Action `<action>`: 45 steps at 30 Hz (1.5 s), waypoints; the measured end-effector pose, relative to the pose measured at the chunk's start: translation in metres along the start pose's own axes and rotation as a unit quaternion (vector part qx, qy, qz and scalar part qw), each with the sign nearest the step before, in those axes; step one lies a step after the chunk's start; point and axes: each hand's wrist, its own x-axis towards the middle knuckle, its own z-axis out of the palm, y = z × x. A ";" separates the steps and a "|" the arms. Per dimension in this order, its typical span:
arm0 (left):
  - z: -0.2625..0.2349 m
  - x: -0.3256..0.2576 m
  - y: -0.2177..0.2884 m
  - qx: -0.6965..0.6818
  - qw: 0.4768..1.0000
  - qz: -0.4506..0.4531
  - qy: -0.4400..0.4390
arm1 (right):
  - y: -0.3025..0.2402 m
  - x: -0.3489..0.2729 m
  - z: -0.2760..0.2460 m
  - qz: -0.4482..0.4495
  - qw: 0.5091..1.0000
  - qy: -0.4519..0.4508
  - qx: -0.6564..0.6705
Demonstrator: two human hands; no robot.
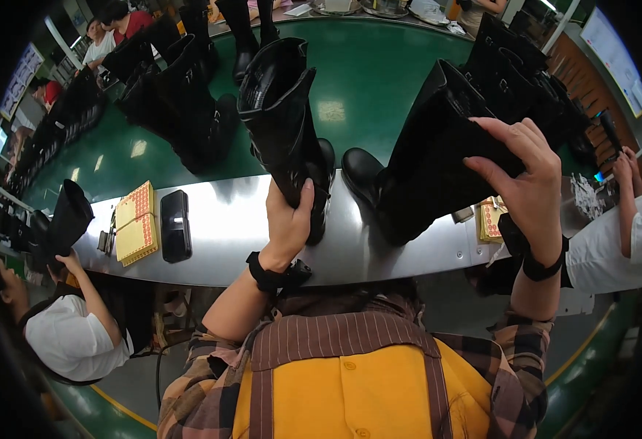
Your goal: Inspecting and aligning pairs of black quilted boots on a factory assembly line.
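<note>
Two tall black boots stand upright in front of me on the metal edge of the work surface. My left hand point(288, 223) is wrapped round the ankle of the left boot point(277, 135), whose open top faces me. The right boot point(427, 157) leans to the right with its rounded toe pointing left. At the top of its shaft, my right hand point(527, 168) grips the back edge between thumb and fingers. Part of that shaft is hidden behind the hand. Both wrists wear dark bands.
A black phone-like case point(175, 225) and a yellow card stack point(136, 223) lie left on the metal strip point(222, 252). More yellow cards point(491, 221) sit right. Black boots crowd the green belt point(368, 80) on both sides. Co-workers in white sit left point(79, 333) and right point(610, 245).
</note>
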 end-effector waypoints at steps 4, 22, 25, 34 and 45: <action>0.002 -0.016 0.002 0.043 0.999 0.022 -0.021 | 0.005 -0.010 0.000 -0.036 0.999 0.003 -0.021; -0.045 -0.042 -0.026 -0.020 0.978 -0.177 -0.106 | -0.050 -0.100 0.246 0.218 0.897 -0.149 0.355; -0.049 -0.047 -0.029 0.022 0.984 -0.117 -0.135 | -0.047 -0.096 0.268 0.198 0.903 -0.183 0.335; -0.045 -0.052 -0.043 0.042 0.981 -0.145 -0.118 | -0.033 -0.084 0.274 0.386 0.607 -0.357 0.596; -0.039 -0.051 -0.033 0.013 0.987 -0.148 -0.065 | -0.061 -0.069 0.252 0.358 0.699 -0.207 0.583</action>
